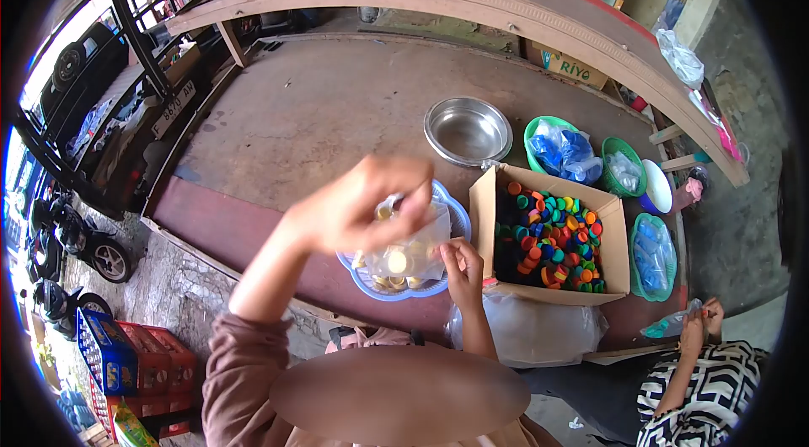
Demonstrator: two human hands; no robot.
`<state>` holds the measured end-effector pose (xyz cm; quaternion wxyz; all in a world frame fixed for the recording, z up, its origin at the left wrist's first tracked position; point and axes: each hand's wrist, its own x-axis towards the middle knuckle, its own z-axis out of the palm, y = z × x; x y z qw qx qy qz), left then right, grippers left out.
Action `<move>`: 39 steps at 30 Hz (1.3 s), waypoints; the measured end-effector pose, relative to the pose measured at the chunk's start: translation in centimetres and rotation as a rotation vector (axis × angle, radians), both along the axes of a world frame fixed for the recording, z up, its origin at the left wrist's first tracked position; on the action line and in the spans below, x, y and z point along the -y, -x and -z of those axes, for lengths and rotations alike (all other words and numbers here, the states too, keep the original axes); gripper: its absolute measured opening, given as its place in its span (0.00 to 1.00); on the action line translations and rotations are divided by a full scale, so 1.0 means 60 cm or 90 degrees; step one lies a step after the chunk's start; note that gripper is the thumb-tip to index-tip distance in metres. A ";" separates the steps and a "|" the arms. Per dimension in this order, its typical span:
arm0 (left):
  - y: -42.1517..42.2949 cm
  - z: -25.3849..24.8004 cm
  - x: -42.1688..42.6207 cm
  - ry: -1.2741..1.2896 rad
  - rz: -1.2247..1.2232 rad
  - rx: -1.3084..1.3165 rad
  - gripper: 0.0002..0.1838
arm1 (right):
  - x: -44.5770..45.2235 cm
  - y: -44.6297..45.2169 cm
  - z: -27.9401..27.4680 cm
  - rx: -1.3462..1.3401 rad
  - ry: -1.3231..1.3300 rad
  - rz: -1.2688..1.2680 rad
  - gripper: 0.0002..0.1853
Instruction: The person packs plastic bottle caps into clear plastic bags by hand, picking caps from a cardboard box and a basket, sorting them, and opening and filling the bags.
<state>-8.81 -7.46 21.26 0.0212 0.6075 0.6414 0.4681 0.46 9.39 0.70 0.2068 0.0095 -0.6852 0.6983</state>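
Note:
My left hand (371, 204) is raised over a light blue plastic basket (463, 219). Its fingers look curled but are smeared by motion, so whether anything is in them does not show. Beneath it, a clear plastic bag (428, 236) with pale, yellowish round caps (396, 262) in it lies over the basket. More such pieces sit in the basket around the bag. At the basket's right side, my right hand (463, 268) pinches the edge of the clear bag between thumb and fingers.
An open cardboard box (613, 278) of colourful caps stands right of the basket. Behind are a steel basin (468, 131) and green baskets (539, 123) with bagged items. Clear plastic bags (535, 329) lie at the front edge. A co-worker's hands (704, 321) hold a bag at right.

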 end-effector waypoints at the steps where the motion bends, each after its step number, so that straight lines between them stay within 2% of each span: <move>1: -0.017 0.009 0.011 -0.096 0.072 0.042 0.10 | 0.001 0.000 0.000 -0.011 0.000 0.012 0.06; 2: -0.052 0.014 0.017 -0.200 0.076 0.061 0.12 | 0.003 0.001 0.001 -0.022 0.000 0.025 0.06; 4: -0.108 0.029 0.029 -0.329 0.261 0.148 0.11 | 0.005 0.002 -0.003 0.041 0.036 0.059 0.06; 6: -0.162 0.021 0.035 -0.396 0.441 0.177 0.12 | 0.008 0.005 0.005 0.065 0.062 0.093 0.06; 8: -0.190 0.013 0.033 -0.440 0.514 0.154 0.14 | 0.008 0.007 0.014 0.091 0.072 0.097 0.08; 9: -0.198 0.012 0.026 -0.456 0.527 0.098 0.20 | 0.007 0.009 0.014 0.105 0.069 0.093 0.11; 12: -0.215 -0.001 0.029 -0.509 0.510 0.084 0.22 | 0.008 0.013 0.016 0.102 0.079 0.072 0.13; 16: -0.203 -0.023 0.042 -0.467 0.491 0.139 0.10 | 0.008 0.018 0.022 0.123 0.087 0.058 0.14; 20: -0.204 -0.035 0.043 -0.493 0.438 0.161 0.14 | 0.010 0.020 0.022 0.129 0.098 0.049 0.13; 23: -0.197 -0.030 0.040 -0.488 0.380 0.092 0.15 | 0.010 0.017 0.022 0.128 0.105 0.062 0.12; 24: -0.171 -0.016 0.043 -0.434 0.452 0.064 0.10 | 0.012 0.017 0.019 0.115 0.099 0.066 0.10; 26: -0.127 0.018 0.040 -0.359 0.352 0.090 0.10 | 0.014 0.013 0.007 0.091 0.084 0.071 0.07; 27: -0.116 0.026 0.036 -0.333 0.180 0.139 0.11 | 0.015 0.013 0.001 0.067 0.059 0.067 0.07; 28: -0.103 0.030 0.033 -0.177 -0.057 0.078 0.11 | 0.017 0.011 -0.005 0.043 0.034 0.063 0.06; 29: -0.077 0.046 0.019 -0.061 -0.193 0.044 0.11 | 0.019 0.007 -0.010 0.020 0.008 0.058 0.05; 31: -0.013 0.097 -0.001 -0.006 -0.268 0.046 0.12 | 0.023 0.001 -0.015 0.034 -0.012 0.056 0.05; 32: 0.011 0.115 -0.005 0.034 -0.285 -0.006 0.13 | 0.024 0.001 -0.012 0.019 -0.012 0.049 0.05; 35: 0.022 0.120 -0.016 0.185 -0.167 0.060 0.14 | 0.022 0.001 -0.007 0.012 -0.021 0.045 0.05; 36: 0.021 0.124 -0.022 0.130 -0.116 0.090 0.13 | 0.022 0.000 -0.005 0.006 -0.018 0.046 0.05; 39: 0.025 0.124 -0.034 0.163 -0.086 0.070 0.11 | 0.022 -0.001 -0.008 0.001 -0.027 0.048 0.04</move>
